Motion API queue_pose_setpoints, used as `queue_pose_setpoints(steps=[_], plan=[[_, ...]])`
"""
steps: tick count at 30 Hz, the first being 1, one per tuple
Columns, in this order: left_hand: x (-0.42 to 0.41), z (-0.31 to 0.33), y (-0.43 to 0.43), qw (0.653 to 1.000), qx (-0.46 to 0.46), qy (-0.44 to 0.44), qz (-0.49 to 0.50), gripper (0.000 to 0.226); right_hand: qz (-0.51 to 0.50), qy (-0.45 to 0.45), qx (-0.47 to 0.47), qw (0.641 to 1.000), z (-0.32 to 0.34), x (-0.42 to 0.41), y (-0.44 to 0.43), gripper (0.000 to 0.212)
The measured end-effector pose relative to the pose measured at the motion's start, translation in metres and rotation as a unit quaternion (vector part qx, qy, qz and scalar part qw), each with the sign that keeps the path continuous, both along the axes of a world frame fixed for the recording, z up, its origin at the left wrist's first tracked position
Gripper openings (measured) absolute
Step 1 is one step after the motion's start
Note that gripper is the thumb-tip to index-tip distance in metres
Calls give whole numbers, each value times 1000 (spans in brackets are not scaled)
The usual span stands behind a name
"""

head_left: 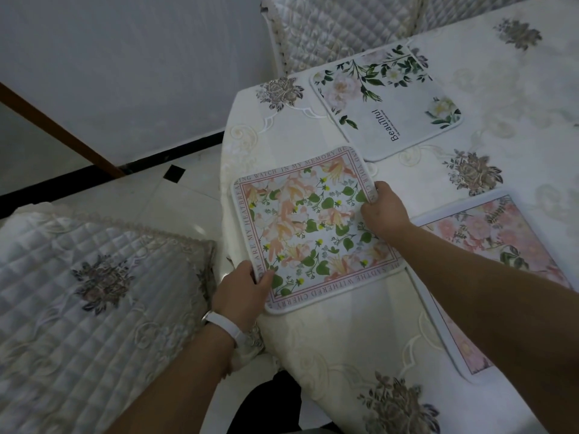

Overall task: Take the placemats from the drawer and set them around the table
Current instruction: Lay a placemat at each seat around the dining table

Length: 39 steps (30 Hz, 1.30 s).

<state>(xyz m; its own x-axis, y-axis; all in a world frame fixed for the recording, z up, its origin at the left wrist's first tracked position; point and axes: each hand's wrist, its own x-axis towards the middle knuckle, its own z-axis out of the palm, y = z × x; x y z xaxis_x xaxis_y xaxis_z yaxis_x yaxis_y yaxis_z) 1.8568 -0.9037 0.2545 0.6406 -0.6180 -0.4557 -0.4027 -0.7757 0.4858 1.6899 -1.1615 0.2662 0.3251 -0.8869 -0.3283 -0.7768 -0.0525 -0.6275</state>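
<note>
- Step in hand: we're laying the orange-flower placemat (316,228) at the desk's (344,333) left corner, beside the quilted chair (94,292).
- Left hand (242,292) is closed in a pinch on the mat's near-left corner — thumb on top, fingers underneath.
- Right hand (383,211) is closed on the mat's right edge, thumb over the printed border.
- The mat looks mostly down on the tablecloth; its left edge runs right along the desk's left edge, maybe slightly over. We can't tell whether the gripped corners are lifted or flat.
- Already placed: the "Beautiful" placemat (387,101) near the far-left edge by the second chair (329,23), and the pink-rose placemat (495,245) along the near edge, partly hidden under our right forearm.
- The pink-rose mat's left corner sits just beside the right edge of the mat we're holding — touching or overlapping, can't tell.
- So three mats are on the desk; the drawer is out of view, and so is any remaining stock.
- Next move, as we judge it: nudge the held mat inward off the desk edge, square it to the corner, clear the neighbouring mat, then let go with both hands.
- Risk: the tablecloth could bunch if we drag instead of lifting.
</note>
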Motion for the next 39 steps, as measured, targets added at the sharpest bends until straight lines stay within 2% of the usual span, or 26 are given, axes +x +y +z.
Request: queue_pose_setpoints(steps=[5,9,11,13,16,25,39], plan=[[1,0,2,998,3,-61,-18,38,17,6,-29,999,-8,-1,-1,18],[-1,-8,4,969,-56,-217,-104,58,80,81,-134,984,-14,-4,13,66],[-3,-11,-5,955,-73,-239,-157,60,114,134,-166,970,-17,-4,19,76],[-4,-17,-19,943,-86,-243,-209,53,156,192,-166,955,-23,-2,26,72],[0,-23,-50,943,-49,-227,-238,60,233,219,-143,937,-32,8,38,67],[43,-36,-146,933,-32,-222,-282,58,364,185,-183,895,-42,69,22,64],[86,-37,-187,943,-23,-222,-247,58,383,173,-203,885,-43,111,-25,65]])
